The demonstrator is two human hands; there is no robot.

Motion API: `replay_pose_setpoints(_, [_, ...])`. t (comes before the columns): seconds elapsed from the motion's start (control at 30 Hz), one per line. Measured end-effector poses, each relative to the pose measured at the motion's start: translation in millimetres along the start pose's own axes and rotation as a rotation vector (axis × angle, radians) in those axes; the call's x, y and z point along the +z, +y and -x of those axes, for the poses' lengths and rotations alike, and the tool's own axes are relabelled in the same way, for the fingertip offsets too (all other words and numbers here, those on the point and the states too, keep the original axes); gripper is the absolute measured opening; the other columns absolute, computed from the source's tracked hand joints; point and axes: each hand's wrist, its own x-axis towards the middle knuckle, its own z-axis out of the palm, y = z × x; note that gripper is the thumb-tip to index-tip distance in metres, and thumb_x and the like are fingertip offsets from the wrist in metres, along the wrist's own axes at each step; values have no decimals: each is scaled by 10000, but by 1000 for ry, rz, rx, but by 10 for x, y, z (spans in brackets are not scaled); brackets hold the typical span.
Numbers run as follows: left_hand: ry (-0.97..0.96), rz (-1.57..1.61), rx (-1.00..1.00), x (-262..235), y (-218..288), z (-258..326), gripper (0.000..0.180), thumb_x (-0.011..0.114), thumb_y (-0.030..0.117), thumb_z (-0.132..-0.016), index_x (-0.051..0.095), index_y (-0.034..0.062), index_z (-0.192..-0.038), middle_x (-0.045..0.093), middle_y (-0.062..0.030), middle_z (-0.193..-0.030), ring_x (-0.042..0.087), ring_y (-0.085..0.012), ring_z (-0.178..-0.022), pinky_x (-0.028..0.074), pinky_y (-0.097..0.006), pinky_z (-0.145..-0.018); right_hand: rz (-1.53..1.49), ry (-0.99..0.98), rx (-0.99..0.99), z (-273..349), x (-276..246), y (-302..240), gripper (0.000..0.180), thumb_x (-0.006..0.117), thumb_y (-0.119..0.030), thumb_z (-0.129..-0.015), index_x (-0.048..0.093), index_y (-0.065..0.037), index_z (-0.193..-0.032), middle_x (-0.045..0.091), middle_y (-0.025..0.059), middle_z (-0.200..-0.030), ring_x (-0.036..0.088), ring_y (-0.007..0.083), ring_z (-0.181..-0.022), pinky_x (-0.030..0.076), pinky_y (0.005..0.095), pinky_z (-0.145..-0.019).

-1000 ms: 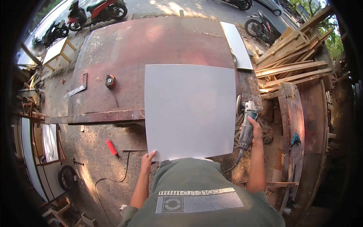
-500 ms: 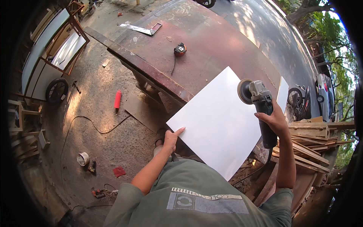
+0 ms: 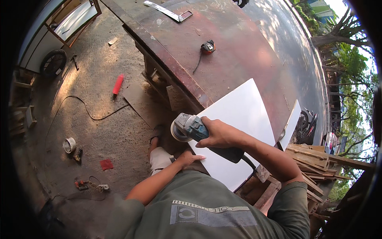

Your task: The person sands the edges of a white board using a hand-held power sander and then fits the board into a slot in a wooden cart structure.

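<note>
My right hand is wrapped round the body of an angle grinder with a round sanding or polishing disc at its head. The disc is at the left edge of a white board; whether it touches cannot be told. My left hand grips the board's near left edge, thumb on top and fingers hidden below. The board lies tilted across the corner of a worn reddish table, its near end reaching toward my body. From the grinder's rear, a dark cord runs down over the board.
On the table lie a tape measure and a try square. A narrow white panel and stacked wood strips are at right. A red bottle, a cable and a white tape roll lie on the ground.
My right hand has carried the grinder leftward, from the board's right side across to its left edge. My left hand still holds the board; the head view has shifted.
</note>
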Motion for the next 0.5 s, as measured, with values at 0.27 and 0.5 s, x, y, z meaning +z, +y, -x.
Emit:
replay_pose_setpoints(0.27, [7, 131, 96, 60, 122, 10, 650, 858, 148, -765, 556, -56, -1304, 663, -171, -1190, 646, -264, -1113, 501, -373, -1003, 15, -3, 162, 5, -219, 362, 668, 780, -425, -792, 488, 55, -1155, 680, 320, -986, 690, 433, -943, 538, 460, -851])
replay_pose_setpoints(0.5, [-9, 109, -114, -22, 31, -41, 590, 843, 136, -782, 584, -105, -1254, 682, -174, -1182, 670, -265, -1074, 525, -375, -975, 25, 215, 394, 138, -732, 1185, 795, 800, -474, -748, 486, 112, -1183, 670, 320, -998, 690, 397, -936, 542, 421, -861])
